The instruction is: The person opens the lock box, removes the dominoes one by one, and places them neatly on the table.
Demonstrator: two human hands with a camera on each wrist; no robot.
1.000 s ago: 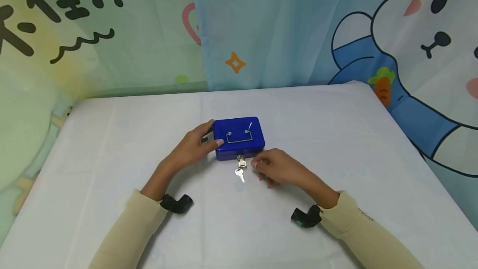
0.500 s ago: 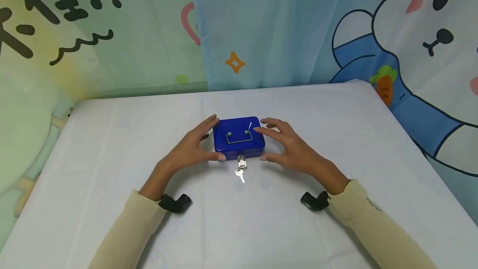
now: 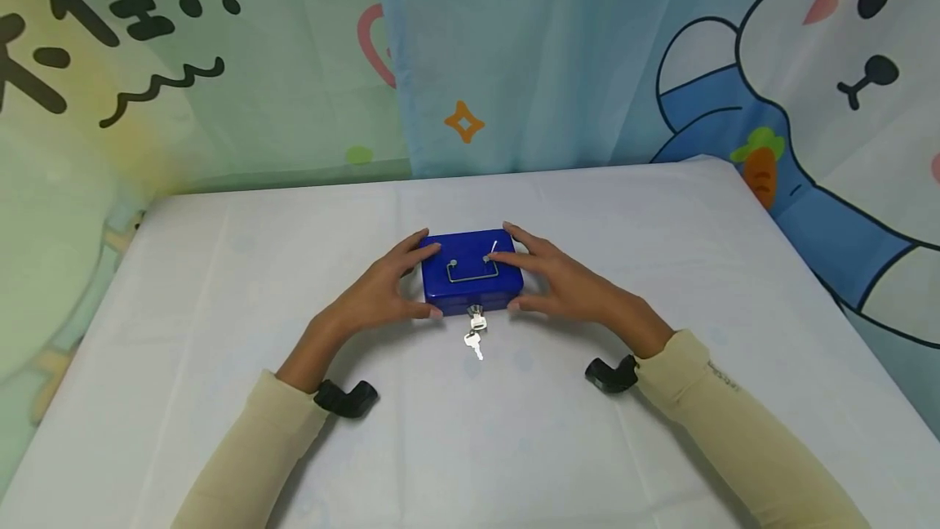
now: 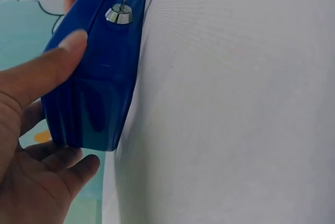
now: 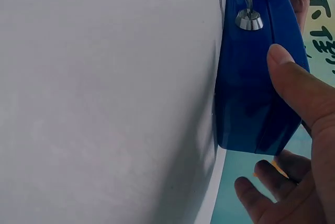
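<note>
We see the box (image 3: 470, 245) in the middle of the frame, flat on the counter (image 3: 470, 447), its lock (image 4: 119, 18) facing the bottom edge. The left hand (image 3: 378, 288) and right hand (image 3: 574, 282) clasp its opposite ends, fingers clamped around it with thumbs in front, probably to steady it evenly. Between them the keys (image 3: 472, 340) trail from the lock, which this grip leaves uncovered.

Soft shadows cross the white cloth (image 3: 470, 447); both wrist views look dimmer.
</note>
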